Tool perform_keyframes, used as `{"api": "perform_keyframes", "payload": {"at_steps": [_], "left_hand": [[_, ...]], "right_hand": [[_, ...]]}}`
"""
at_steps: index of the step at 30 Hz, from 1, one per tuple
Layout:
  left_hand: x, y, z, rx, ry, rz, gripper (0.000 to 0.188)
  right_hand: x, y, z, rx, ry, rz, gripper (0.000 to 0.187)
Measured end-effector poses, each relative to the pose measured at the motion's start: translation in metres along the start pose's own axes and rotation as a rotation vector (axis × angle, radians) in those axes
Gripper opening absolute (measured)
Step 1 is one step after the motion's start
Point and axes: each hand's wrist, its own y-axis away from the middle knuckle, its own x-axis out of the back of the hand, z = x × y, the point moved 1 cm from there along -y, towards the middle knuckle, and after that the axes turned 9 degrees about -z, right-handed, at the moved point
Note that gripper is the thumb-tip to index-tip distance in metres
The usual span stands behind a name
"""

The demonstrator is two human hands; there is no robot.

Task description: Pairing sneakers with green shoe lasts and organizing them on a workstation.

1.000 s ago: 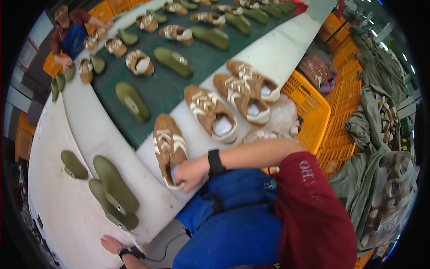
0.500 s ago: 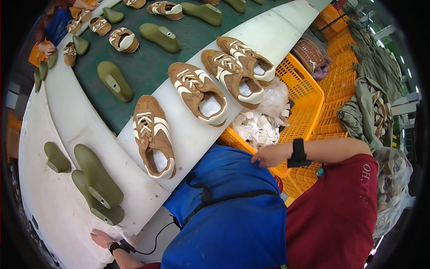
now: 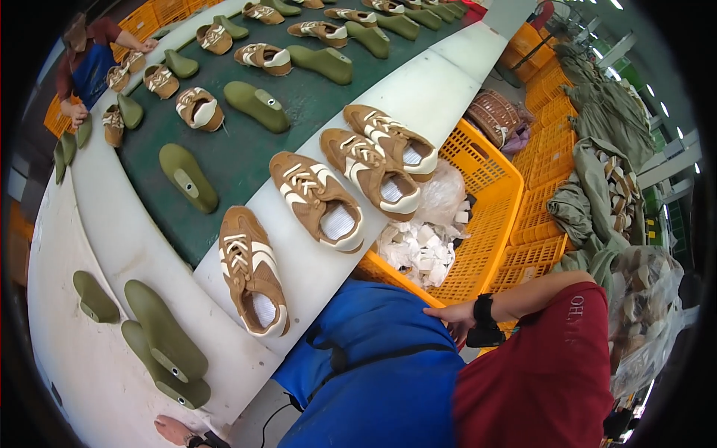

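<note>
My left hand (image 3: 173, 431) lies on the white worktop (image 3: 246, 366) at the lower left, fingers loosely out and holding nothing. Close by are two overlapping green shoe lasts (image 3: 166, 328) and a smaller green last (image 3: 95, 297). My right hand (image 3: 454, 317) rests at my side against the blue apron (image 3: 388, 328), fingers apart and empty. Between my hands, several brown sneakers with cream stripes stand along the white ledge. The closest sneaker (image 3: 252, 272) stands apart from another sneaker (image 3: 317, 200); two more sneakers (image 3: 372, 172) sit side by side farther along.
Beyond the ledge, a green surface (image 3: 246, 164) carries more sneakers and lasts. An orange crate (image 3: 489, 216) with crumpled paper and plastic stands to the right, before stacked orange crates (image 3: 545, 142) and a filled clear bag (image 3: 646, 313). At the far left, a co-worker (image 3: 93, 56) touches lasts.
My view has tilted up, so the shoes and worktop sit lower in the picture. My right hand has drawn back to my side. The sneakers on the ledge keep their places.
</note>
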Motion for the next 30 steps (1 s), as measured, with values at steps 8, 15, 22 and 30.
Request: {"api": "perform_keyframes", "payload": {"at_steps": [8,15,22,30], "left_hand": [[0.010,0.022,0.029,-0.142,-0.064,0.113,0.045],[0.014,0.029,0.028,-0.226,-0.209,0.170,0.035],[-0.007,0.008,0.007,-0.174,-0.162,0.184,0.039],[-0.014,0.003,0.011,-0.165,-0.193,0.175,0.042]], "right_hand": [[0.030,-0.086,0.024,0.413,-0.208,0.046,0.042],[0.029,-0.058,0.004,0.150,0.198,0.082,0.050],[0.010,-0.005,-0.053,0.271,1.508,0.303,0.028],[-0.114,0.116,-0.125,1.179,1.695,-0.117,0.023]]}}
